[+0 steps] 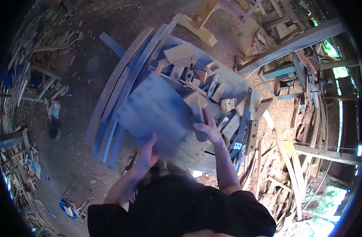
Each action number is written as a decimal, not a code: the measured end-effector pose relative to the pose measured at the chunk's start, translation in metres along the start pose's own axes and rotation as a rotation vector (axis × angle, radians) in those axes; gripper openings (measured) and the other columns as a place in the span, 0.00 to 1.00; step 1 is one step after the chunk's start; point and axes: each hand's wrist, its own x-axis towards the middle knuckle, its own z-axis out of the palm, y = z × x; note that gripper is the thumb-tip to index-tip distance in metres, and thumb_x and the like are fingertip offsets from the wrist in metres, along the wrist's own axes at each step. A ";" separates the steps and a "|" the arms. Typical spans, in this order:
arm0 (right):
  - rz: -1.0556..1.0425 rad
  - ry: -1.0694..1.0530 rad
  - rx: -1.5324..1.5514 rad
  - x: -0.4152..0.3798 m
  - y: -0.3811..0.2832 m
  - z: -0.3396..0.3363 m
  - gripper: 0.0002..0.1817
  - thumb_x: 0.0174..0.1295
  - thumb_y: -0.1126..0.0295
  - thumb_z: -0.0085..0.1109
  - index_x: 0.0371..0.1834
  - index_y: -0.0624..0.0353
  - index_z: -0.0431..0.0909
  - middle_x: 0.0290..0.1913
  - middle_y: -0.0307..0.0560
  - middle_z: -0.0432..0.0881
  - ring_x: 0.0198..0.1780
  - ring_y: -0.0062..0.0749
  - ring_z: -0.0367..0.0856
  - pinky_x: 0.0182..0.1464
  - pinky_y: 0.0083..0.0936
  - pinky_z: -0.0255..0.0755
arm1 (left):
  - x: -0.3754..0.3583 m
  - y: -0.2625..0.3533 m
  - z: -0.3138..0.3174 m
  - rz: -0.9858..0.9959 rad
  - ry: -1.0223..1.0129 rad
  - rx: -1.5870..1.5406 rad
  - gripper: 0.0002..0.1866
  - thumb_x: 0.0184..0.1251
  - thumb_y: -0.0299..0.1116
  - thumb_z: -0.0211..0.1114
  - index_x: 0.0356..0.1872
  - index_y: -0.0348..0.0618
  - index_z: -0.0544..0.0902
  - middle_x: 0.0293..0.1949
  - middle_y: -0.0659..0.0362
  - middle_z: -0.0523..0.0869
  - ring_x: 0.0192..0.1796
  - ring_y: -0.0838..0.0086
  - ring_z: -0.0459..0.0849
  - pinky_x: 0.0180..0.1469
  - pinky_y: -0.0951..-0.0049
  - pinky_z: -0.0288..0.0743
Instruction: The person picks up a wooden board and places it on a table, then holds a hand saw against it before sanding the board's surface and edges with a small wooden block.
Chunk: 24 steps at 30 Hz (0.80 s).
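A wide panel of joined wooden boards, blurred and bluish in the light, lies tilted in front of my body. My left hand is at its near left edge, thumb up along the edge and the other fingers mostly hidden. At the panel's right side, my right hand is closed around an upright wooden block, thumb across its near face. A paler nailed board section shows below the panel, close to my body.
Beyond the panel, a workbench carries many wood offcuts and a handsaw. Long planks run along its left side. A timber trestle stands behind. Scrap wood and shavings cover the ground at right.
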 end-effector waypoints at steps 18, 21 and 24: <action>0.083 0.325 0.432 -0.053 0.111 -0.083 0.32 0.60 0.56 0.67 0.61 0.65 0.69 0.46 0.44 0.77 0.45 0.26 0.77 0.48 0.24 0.73 | 0.097 -0.058 0.038 0.189 -0.058 0.287 0.23 0.77 0.36 0.61 0.68 0.45 0.68 0.61 0.54 0.79 0.64 0.63 0.79 0.66 0.53 0.75; 0.028 0.367 0.453 -0.048 0.095 -0.069 0.24 0.62 0.57 0.65 0.55 0.60 0.72 0.43 0.40 0.79 0.42 0.24 0.79 0.45 0.24 0.75 | 0.115 -0.050 0.043 0.270 0.040 0.353 0.20 0.77 0.35 0.61 0.65 0.42 0.71 0.60 0.54 0.80 0.61 0.64 0.80 0.62 0.55 0.76; -0.018 0.404 0.452 -0.047 0.096 -0.058 0.18 0.65 0.58 0.63 0.51 0.56 0.75 0.40 0.36 0.79 0.40 0.22 0.80 0.43 0.22 0.76 | 0.137 -0.041 0.036 0.331 0.077 0.442 0.17 0.77 0.35 0.61 0.61 0.41 0.74 0.55 0.54 0.82 0.56 0.65 0.82 0.58 0.60 0.77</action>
